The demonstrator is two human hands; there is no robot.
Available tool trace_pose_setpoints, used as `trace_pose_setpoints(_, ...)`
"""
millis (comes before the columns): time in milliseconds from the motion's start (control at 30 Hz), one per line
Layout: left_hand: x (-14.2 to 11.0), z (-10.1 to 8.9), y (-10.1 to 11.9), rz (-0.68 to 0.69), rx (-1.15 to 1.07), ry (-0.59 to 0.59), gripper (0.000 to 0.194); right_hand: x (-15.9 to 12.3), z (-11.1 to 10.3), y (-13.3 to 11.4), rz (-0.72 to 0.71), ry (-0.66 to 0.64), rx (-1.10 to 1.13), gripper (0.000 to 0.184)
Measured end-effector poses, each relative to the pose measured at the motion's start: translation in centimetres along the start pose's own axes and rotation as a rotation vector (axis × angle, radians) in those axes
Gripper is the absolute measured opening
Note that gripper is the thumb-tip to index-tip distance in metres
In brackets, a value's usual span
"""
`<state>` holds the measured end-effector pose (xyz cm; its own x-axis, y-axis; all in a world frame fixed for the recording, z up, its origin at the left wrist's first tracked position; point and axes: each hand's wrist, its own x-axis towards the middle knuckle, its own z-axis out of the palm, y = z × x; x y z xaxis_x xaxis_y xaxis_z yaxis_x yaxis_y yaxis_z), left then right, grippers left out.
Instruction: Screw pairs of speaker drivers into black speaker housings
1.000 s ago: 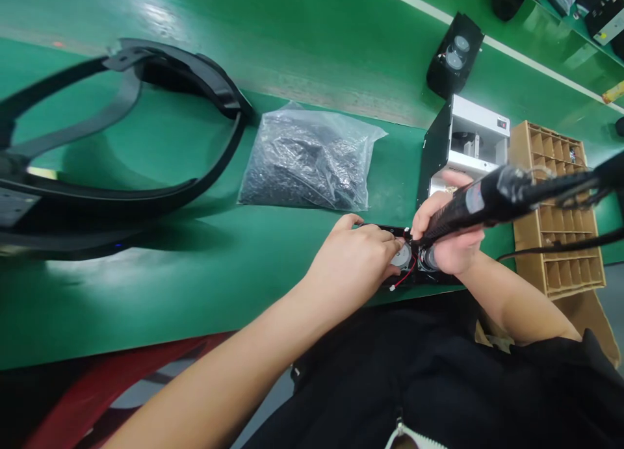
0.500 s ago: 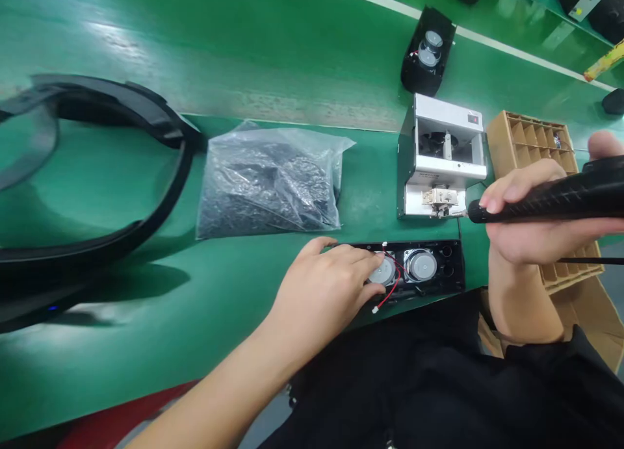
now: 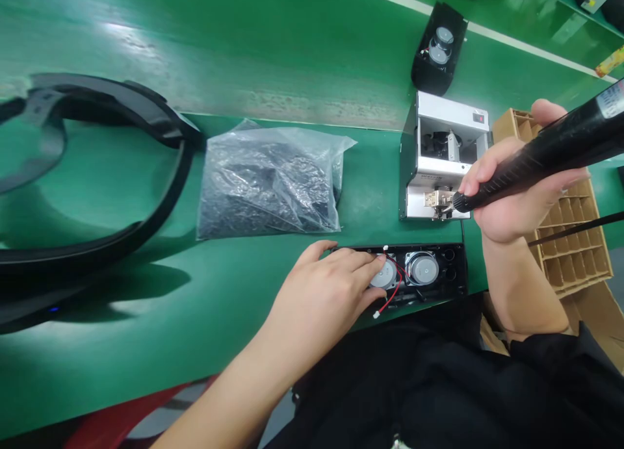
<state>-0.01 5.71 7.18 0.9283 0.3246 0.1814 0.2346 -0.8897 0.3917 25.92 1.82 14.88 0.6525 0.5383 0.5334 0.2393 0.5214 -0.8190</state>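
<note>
My right hand (image 3: 511, 189) is wrapped around a black electric screwdriver (image 3: 536, 156), which slants down to the left. The screwdriver's tip reaches the pick-up block (image 3: 437, 201) at the front of a silver screw feeder (image 3: 451, 130); whether a screw sits on the bit is too small to tell. Below the feeder lies a long black speaker housing (image 3: 453, 286) with two round speakers (image 3: 423, 268) in it. My left hand (image 3: 336, 280) grips the left end of that housing, its fingertips at the left speaker. Red wires (image 3: 398, 285) with white plugs lie across the housing.
A clear plastic bag of dark parts (image 3: 273, 179) lies left of the feeder. A black headband-like device (image 3: 166, 221) takes up the table's left side. Behind the feeder is another speaker box (image 3: 439, 49). At right stands a cardboard divider box (image 3: 575, 254).
My right hand has moved left with the electric screwdriver, bringing its tip further into the feeder's front block and tilting its back end up. My left hand has stayed on the housing.
</note>
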Motion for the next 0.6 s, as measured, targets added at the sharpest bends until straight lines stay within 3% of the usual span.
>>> trace_pose_setpoints(233, -0.2, 0.1, 0.1, 0.024, -0.005, 0.036, 0.023, -0.1, -0.2, -0.1, 0.056, 0.015, 0.013, 0.062)
trace_pose_setpoints(333, -0.4, -0.1, 0.6, 0.032, -0.037, 0.112, 0.023, -0.3, -0.5, -0.8, 0.064, 0.011, 0.036, 0.066)
trace_pose_setpoints(467, 0.0, -0.8, 2.1, -0.017, -0.045, 0.294, 0.017, -0.9, -0.5, -3.4, 0.112, 0.018, 0.106, 0.061)
trace_pose_setpoints(600, 1.1, -0.8, 4.2, -0.020, -0.119, 0.400, 0.035, -2.3, 0.0, -7.0, 0.218, -0.029, 0.133, 0.054)
